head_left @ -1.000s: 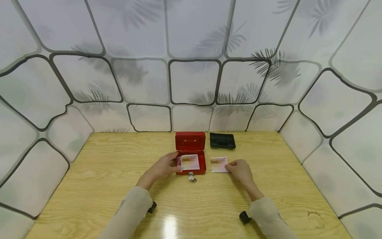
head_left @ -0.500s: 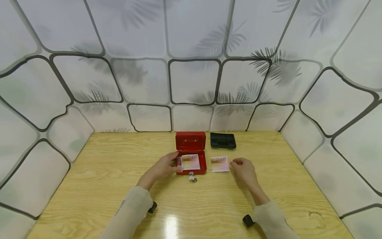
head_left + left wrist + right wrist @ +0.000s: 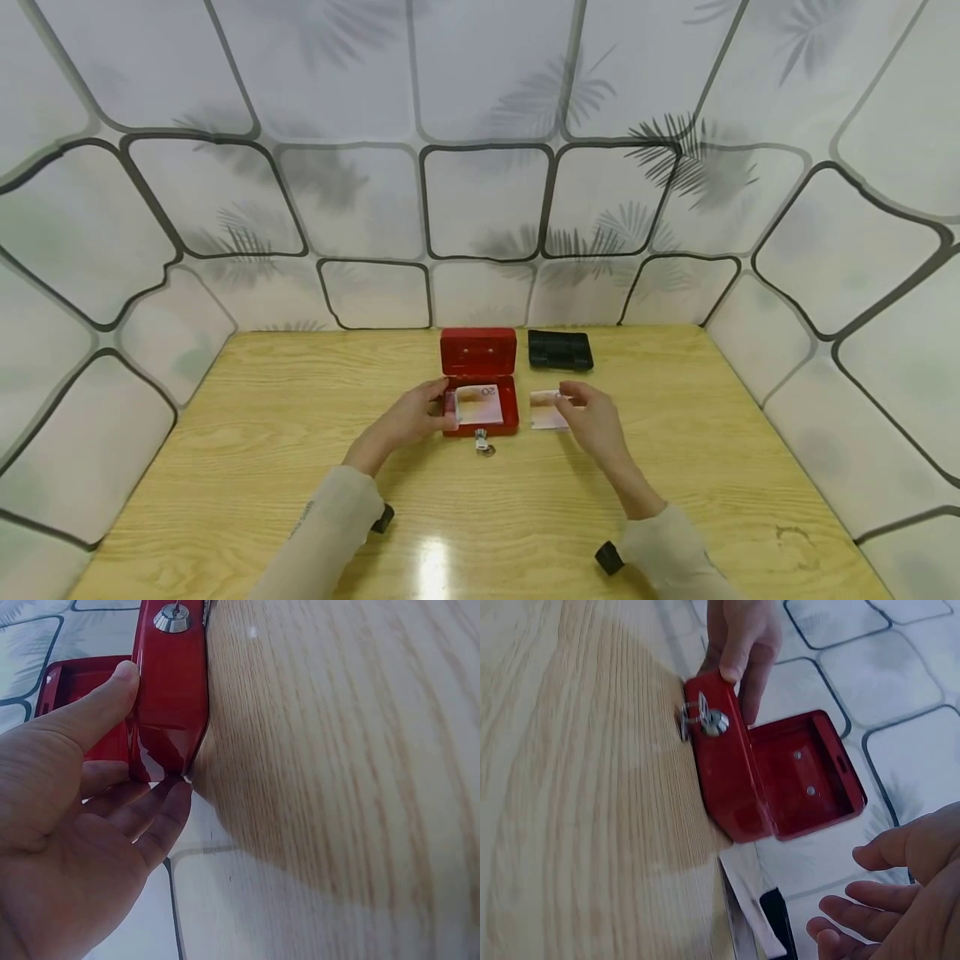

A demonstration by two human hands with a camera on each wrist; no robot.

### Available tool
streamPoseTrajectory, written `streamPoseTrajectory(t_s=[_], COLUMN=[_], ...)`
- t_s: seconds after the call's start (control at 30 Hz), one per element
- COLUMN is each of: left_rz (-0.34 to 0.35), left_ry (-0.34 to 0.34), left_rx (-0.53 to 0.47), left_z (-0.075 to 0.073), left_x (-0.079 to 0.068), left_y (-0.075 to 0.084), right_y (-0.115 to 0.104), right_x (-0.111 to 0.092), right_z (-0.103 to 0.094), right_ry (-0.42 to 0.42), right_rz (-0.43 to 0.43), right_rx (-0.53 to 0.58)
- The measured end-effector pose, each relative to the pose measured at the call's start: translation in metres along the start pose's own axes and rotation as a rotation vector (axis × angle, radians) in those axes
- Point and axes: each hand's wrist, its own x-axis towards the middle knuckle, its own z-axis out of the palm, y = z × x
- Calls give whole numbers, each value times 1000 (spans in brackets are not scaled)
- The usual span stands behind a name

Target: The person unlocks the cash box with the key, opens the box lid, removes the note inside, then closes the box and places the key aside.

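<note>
A red cash box [image 3: 512,407] stands on the table with its lid up and folded 20 banknotes [image 3: 480,407] inside. My left hand [image 3: 407,417] grips the box's left end; in the left wrist view the thumb [image 3: 112,697] lies at the rim and the fingers run along the end wall. To the right of the box lies a second folded stack of 20 banknotes [image 3: 543,414]. Over that stack's right part is my right hand [image 3: 596,423]. In the right wrist view its loosely bent fingers stand apart from the stack [image 3: 748,896], holding nothing.
A key with a ring [image 3: 694,712] sticks out of the lock on the box's front. Behind the loose stack lies a black wallet-like case [image 3: 560,350]. The wooden table [image 3: 300,358] is bounded by patterned white cloth walls [image 3: 480,200].
My right hand let go of the loose banknotes, drew back to the right, then came back left over their right part. My left hand keeps its grip on the box.
</note>
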Motion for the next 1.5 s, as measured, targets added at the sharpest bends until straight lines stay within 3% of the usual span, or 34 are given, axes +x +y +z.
streamPoseTrajectory(t_s=[0.3,0.63,0.97,1.2,1.5], left_rz=[9,-1,0,4,0], left_ry=[0,7,14,14,9], left_rx=[-13,-43,-51,-58,-56], left_z=[-1,2,3,2,2], left_x=[1,1,2,0,1], left_y=[-3,-6,-7,-6,-6], right_y=[-24,-33,-32,-37,-41], right_x=[-3,1,3,1,1], right_z=[36,70,87,90,100], right_ry=[-16,-40,-3,32,70], right_rz=[-82,-73,-60,-145,-135], right_rx=[14,-29,-185,-288,-459])
